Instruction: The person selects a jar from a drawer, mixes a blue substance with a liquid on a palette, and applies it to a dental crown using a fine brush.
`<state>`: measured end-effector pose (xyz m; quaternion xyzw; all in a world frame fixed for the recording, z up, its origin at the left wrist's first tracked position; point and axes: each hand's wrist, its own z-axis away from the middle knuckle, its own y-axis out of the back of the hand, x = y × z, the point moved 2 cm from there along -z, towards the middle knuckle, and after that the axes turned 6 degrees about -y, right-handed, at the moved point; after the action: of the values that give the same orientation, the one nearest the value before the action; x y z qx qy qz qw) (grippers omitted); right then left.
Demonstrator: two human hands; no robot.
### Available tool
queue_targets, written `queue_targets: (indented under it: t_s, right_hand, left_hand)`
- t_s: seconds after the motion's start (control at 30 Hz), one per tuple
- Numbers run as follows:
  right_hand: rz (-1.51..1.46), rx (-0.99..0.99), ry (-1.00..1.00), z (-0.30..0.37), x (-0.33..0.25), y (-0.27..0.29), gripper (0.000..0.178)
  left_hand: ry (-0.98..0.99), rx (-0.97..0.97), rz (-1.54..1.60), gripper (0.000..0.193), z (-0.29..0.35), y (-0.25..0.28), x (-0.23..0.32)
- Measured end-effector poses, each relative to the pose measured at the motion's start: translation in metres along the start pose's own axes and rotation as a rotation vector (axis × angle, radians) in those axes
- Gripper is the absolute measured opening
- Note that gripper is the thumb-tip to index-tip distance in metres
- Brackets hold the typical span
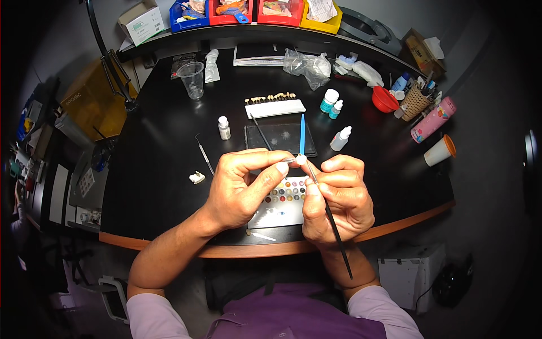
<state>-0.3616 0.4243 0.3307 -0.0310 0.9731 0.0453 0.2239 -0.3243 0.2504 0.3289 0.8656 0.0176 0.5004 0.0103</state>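
Observation:
My left hand is closed in a pinch on a short, greyish metal-looking piece. At its tip sits a small white piece shaped like a dental crown; its finer shape is too small to tell. Between the thumb and fingers of my right hand is a thin brush with a black handle slanting down to the right. The brush's upper end meets or nearly meets the white piece. Under both hands lies a white palette with rows of coloured dots, partly covered by my fingers.
Beyond my hands are a dark glass slab, a blue stick and a shade-sample holder. Small bottles flank them. A metal probe and white cast lie left; a paper cup stands right.

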Motion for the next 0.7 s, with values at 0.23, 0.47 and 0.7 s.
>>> queue_targets:
  t_s: [0.23, 0.47, 0.7]
  right_hand:
    - [0.009, -0.032, 0.005, -0.0017, -0.0021, 0.0013, 0.025]
    - [-0.013, -0.059, 0.012, 0.0000, -0.0013, 0.0018, 0.025]
    - [-0.060, -0.024, -0.028, 0.0036, -0.0010, 0.0054, 0.028]
  left_hand:
    - [0.003, 0.001, 0.012, 0.023, -0.0002, -0.0004, -0.0002]
    - [-0.030, 0.009, 0.020, 0.021, -0.0007, -0.0011, 0.0011]
    - [-0.056, -0.002, 0.040, 0.020, 0.0000, -0.0011, 0.0017]
